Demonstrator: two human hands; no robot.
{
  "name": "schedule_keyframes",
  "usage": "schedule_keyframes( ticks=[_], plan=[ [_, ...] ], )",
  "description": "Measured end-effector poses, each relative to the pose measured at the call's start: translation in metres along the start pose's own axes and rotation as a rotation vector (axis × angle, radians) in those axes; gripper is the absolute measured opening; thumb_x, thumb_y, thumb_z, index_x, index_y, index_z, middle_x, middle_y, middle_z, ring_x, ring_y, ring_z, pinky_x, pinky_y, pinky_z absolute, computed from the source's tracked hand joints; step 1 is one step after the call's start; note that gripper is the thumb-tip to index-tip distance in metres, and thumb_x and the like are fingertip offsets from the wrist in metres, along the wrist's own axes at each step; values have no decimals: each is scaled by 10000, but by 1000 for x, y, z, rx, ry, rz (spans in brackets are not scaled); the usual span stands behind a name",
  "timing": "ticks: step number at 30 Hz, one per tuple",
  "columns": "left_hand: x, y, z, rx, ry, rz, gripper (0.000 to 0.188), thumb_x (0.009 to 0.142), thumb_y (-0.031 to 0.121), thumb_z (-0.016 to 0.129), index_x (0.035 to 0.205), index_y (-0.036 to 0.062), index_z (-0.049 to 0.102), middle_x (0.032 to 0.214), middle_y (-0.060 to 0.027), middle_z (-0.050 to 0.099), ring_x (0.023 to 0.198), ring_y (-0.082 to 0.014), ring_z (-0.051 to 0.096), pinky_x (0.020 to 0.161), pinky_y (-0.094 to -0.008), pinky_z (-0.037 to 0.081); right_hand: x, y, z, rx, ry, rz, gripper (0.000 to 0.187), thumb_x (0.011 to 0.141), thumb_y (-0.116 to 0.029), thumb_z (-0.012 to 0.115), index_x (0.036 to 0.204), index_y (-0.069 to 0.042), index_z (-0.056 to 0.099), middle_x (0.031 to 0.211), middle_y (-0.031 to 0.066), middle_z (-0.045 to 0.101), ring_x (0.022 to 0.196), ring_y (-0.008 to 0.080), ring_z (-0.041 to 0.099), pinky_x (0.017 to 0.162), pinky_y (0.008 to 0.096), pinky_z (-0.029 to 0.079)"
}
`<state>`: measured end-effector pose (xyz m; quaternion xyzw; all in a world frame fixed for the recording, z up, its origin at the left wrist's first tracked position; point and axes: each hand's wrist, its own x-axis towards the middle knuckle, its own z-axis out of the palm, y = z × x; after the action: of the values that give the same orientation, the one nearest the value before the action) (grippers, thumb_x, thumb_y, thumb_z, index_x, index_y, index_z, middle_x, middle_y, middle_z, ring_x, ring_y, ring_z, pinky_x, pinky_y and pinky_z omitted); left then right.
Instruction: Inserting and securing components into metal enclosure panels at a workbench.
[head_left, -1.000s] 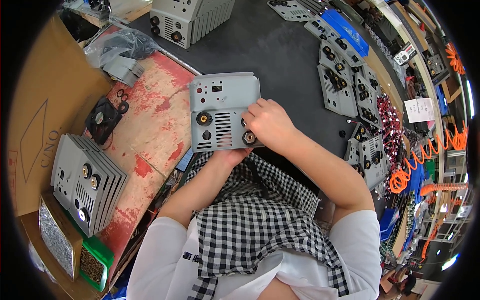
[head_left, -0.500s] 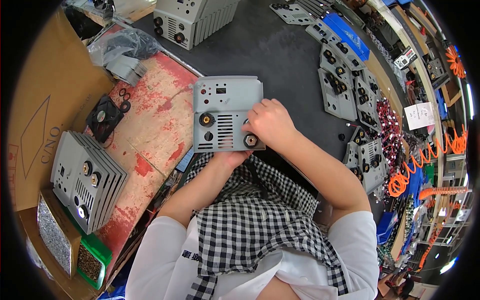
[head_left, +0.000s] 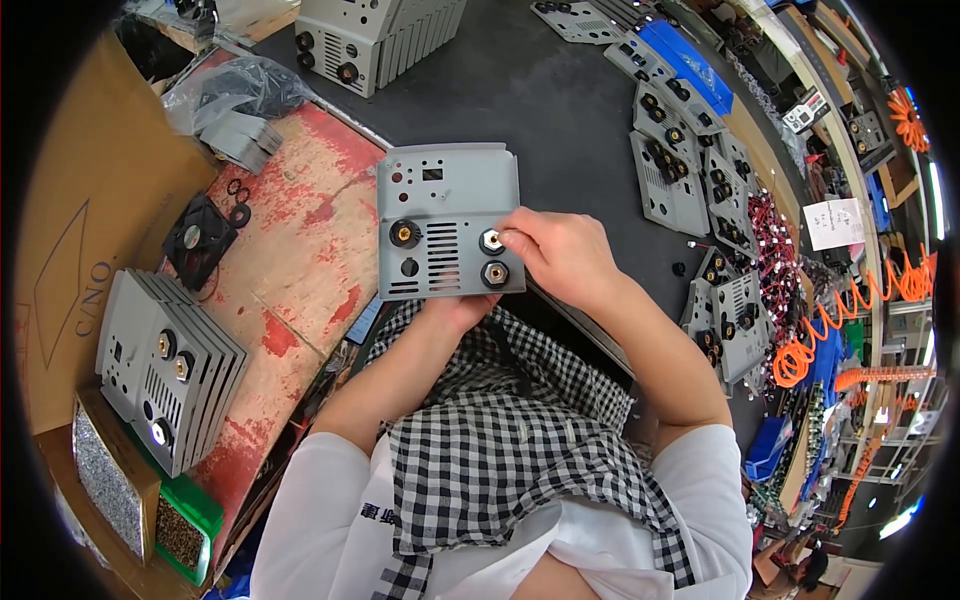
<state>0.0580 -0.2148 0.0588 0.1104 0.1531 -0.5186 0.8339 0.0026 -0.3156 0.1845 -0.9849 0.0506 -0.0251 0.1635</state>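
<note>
A bent grey metal panel (head_left: 450,185) with vent slots and small holes lies face up before me. My left hand (head_left: 462,312) grips it from below at the near edge, its fingers hidden beneath. At the panel's right side, my right hand (head_left: 565,252) has thumb and fingertips closed on the rim of a silver hex nut (head_left: 491,241) on the upper socket. Just below it sits a second socket with a hex nut (head_left: 495,272). On the panel's left is a black round socket with a brass centre (head_left: 405,234).
A stack of similar panels (head_left: 150,350) stands at left, by a black fan (head_left: 198,235) and a green bin (head_left: 188,520) of small brass parts. More panels (head_left: 665,185) lie on the dark table's right side. Another row of panels (head_left: 365,45) stands at the back.
My right hand has shifted slightly right and turned, uncovering the upper nut on the panel. The panel stays in my left hand, and the whole view has shifted a little.
</note>
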Motion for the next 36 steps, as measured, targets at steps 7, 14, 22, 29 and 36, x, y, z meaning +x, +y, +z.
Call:
schedule_keyframes(
  ticks=[7, 14, 22, 29, 36],
  plan=[
    [4, 1, -8, 122, -82, -9, 266, 890, 318, 423, 1047, 122, 510, 1029, -33, 563, 910, -162, 567, 773, -337, 496, 8, -5, 5, -34, -139, 105, 159, 777, -252, 582, 869, -124, 597, 783, 69, 617, 687, 264, 603, 574, 372, 480],
    [-8, 0, -25, 134, -200, -90, 358, 893, 384, 404, 1126, 121, 474, 1102, -32, 538, 982, -166, 539, 849, -344, 446, 36, -42, 58, 26, 210, -216, 369, 686, -188, 672, 1022, -122, 533, 900, 83, 582, 802, 281, 589, 681, 376, 483],
    [-85, 4, -15, 1124, -150, 217, 84, 816, 62, 587, 861, -8, 576, 819, -42, 567, 691, -82, 554, 586, -202, 462, 22, -25, 49, 359, 154, -186, 348, 677, -80, 667, 983, -69, 501, 827, 125, 575, 709, 305, 574, 608, 375, 459],
    [-71, 6, 24, 1227, -252, 842, 162, 723, -5, 657, 857, 0, 566, 856, -53, 539, 778, -126, 567, 688, -243, 500, -39, -27, 9, 429, 132, -101, 358, 659, 5, 654, 992, -68, 542, 924, 96, 553, 722, 252, 582, 597, 322, 483],
    [-69, -14, 37, 496, -228, 213, 126, 843, 92, 571, 919, -7, 589, 901, -53, 613, 843, -131, 582, 782, -272, 490, -58, -7, 19, 785, 434, 129, 230, 695, -39, 665, 918, -18, 614, 817, 95, 591, 653, 159, 582, 599, 265, 484]
  ],
)
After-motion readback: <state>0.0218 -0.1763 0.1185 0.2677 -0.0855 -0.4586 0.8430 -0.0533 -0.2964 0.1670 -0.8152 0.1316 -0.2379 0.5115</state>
